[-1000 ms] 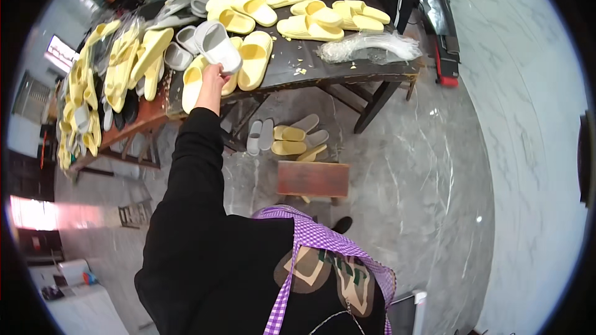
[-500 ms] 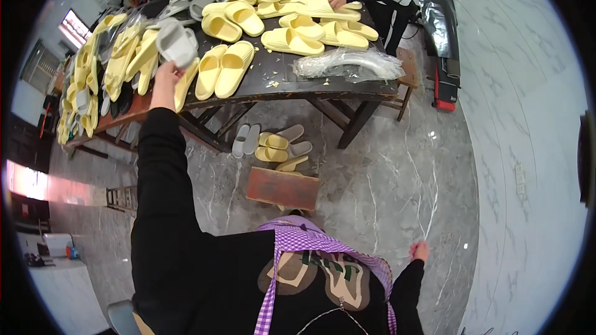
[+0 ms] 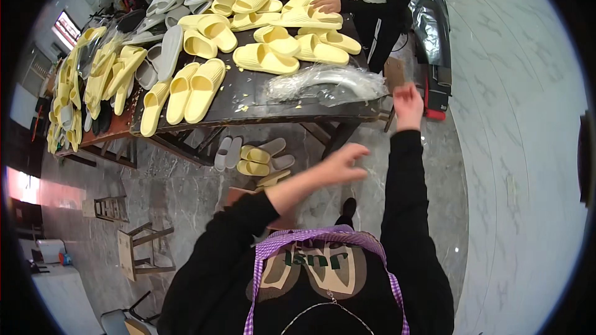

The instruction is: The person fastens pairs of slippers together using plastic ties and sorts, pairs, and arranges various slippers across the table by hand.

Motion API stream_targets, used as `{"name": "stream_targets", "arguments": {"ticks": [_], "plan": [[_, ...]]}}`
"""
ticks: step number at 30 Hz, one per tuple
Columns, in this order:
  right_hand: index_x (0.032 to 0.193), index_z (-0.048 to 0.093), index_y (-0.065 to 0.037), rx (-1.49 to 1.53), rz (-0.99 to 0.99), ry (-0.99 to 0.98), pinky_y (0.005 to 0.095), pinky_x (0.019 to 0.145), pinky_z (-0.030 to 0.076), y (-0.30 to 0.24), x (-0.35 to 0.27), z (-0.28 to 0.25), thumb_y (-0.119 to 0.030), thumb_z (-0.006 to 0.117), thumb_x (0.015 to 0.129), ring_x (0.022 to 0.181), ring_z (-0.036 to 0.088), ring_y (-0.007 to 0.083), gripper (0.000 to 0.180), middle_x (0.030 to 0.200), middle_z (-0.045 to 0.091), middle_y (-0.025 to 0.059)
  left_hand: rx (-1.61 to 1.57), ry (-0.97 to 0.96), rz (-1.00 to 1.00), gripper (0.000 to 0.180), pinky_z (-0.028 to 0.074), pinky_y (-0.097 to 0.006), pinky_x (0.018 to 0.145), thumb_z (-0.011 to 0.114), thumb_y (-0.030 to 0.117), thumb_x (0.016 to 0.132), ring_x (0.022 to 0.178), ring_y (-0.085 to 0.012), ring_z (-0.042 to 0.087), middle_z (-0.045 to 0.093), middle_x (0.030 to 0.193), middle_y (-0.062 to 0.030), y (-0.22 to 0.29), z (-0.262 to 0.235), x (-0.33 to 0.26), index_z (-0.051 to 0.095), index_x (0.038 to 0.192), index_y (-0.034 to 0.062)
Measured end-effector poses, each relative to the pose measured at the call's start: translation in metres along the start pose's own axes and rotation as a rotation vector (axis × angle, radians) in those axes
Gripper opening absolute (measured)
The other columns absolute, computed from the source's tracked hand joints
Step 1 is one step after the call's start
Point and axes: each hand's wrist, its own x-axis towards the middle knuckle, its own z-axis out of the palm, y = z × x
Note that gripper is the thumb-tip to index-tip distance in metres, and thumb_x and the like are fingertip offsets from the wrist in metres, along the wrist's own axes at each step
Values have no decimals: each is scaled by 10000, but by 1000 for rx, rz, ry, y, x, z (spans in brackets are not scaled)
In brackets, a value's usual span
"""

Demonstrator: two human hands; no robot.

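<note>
My left hand (image 3: 341, 164) is in the air in front of the table, its fingers spread and nothing in them. Raised past the table's right corner, my right hand (image 3: 408, 104) has loosely bent fingers and no object visible in it. It is nearest to a bundle of clear plastic bags (image 3: 326, 85) on the dark table (image 3: 242, 102). A pair of yellow slippers (image 3: 195, 90) lies by the front edge, with a single yellow slipper (image 3: 154, 107) to its left. Behind these, a grey slipper (image 3: 168, 53) leans among others.
Several yellow and grey slippers pile up at the back and on a reddish table (image 3: 118, 127) at left. Across the table a person's hand (image 3: 327, 4) rests on yellow slippers. Below are more slippers (image 3: 253, 160), a low stool (image 3: 239, 195) and a wooden stool (image 3: 127, 254).
My left hand has let go of the grey slipper, which is now among the slippers on the table, and come back toward me. My right hand has risen toward the table's right corner.
</note>
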Motion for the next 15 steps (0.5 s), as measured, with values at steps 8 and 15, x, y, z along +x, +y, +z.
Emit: {"name": "stream_targets", "arguments": {"ticks": [8, 15], "plan": [[675, 494, -64, 560, 278, 253, 297, 540, 440, -51, 175, 14, -64, 416, 835, 519, 482, 148, 179, 568, 464, 8, -817, 181, -226, 225, 426, -270, 760, 631, 102, 792, 921, -116, 487, 479, 1080, -51, 9, 96, 153, 532, 977, 19], [641, 475, -77, 650, 196, 527, 312, 502, 452, -112, 245, -11, -57, 412, 787, 497, 481, 161, 160, 561, 469, 48, -105, 193, 226, 32, 402, -229, 738, 589, 41, 807, 804, -70, 486, 529, 913, 8, 16, 116, 212, 563, 822, 54]]}}
